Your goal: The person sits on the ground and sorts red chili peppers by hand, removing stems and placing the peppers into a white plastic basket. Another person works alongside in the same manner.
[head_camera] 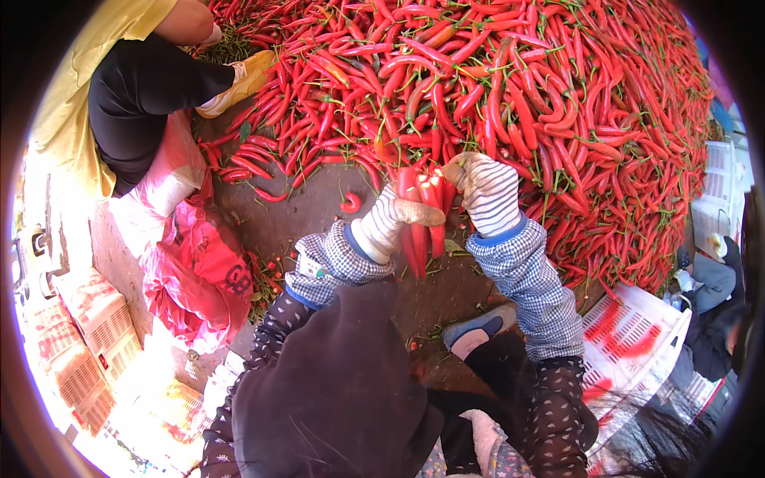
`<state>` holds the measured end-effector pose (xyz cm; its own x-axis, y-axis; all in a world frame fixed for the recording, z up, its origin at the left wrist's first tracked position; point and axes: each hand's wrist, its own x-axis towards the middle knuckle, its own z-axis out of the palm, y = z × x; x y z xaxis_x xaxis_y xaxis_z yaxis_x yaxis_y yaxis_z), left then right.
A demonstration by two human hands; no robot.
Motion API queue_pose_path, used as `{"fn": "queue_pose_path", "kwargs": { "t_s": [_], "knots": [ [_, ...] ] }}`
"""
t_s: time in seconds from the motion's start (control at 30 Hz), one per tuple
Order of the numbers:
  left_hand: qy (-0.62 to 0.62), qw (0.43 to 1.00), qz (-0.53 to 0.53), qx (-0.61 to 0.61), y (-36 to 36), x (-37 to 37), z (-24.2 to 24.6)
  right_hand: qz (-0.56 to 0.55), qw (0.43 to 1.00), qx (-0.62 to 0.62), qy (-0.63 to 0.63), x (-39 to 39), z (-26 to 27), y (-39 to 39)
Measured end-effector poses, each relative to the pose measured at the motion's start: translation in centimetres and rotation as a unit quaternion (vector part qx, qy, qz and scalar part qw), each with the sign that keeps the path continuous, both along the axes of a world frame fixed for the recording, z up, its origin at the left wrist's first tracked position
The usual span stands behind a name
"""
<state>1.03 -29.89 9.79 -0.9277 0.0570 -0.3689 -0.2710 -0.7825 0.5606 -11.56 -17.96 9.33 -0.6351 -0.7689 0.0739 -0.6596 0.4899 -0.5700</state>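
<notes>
My left hand (pixel 391 216), in a striped knit glove, grips a small bunch of red chili peppers (pixel 431 200). Their pale, stemless ends face up and their tips hang below my fingers. At the upper right of the bunch is my right hand (pixel 484 190), gloved alike, with its fingers curled against the topmost peppers. Whether its fingertips pinch a pepper or a stem is hidden. Just beyond both hands rises a large heap of red chili peppers (pixel 538 113), many with green stems.
A seated person (pixel 149 95) in black shorts and yellow shoes is at the left, by a pink plastic bag (pixel 200 275). Plastic crates (pixel 80 358) stand at lower left; a white crate (pixel 633 340) is on my right. One curled pepper (pixel 351 203) lies on the brown floor (pixel 311 221).
</notes>
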Motion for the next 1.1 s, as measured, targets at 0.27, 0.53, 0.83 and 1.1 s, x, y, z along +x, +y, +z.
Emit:
{"fn": "queue_pose_path", "kwargs": {
  "t_s": [0.27, 0.53, 0.83, 1.1],
  "knots": [
    [-0.106, 0.99, 0.048, 0.085, -2.1, 0.3, -0.6, 0.097, 0.898, 0.134, 0.407, -6.9, -0.2, -6.2],
    [0.007, 0.99, 0.143, 0.005, -4.0, -0.4, 0.4, -0.019, 0.949, 0.211, 0.233, -12.5, 0.2, -9.5],
    [0.144, 0.982, 0.074, 0.095, -4.8, -2.1, 1.5, -0.052, 0.904, 0.085, -0.415, -2.2, 4.9, -1.4],
    [0.04, 0.965, 0.185, -0.18, -4.1, -1.5, 2.7, 0.023, 0.92, 0.336, 0.202, -6.5, 0.2, -7.2]
  ]
}}
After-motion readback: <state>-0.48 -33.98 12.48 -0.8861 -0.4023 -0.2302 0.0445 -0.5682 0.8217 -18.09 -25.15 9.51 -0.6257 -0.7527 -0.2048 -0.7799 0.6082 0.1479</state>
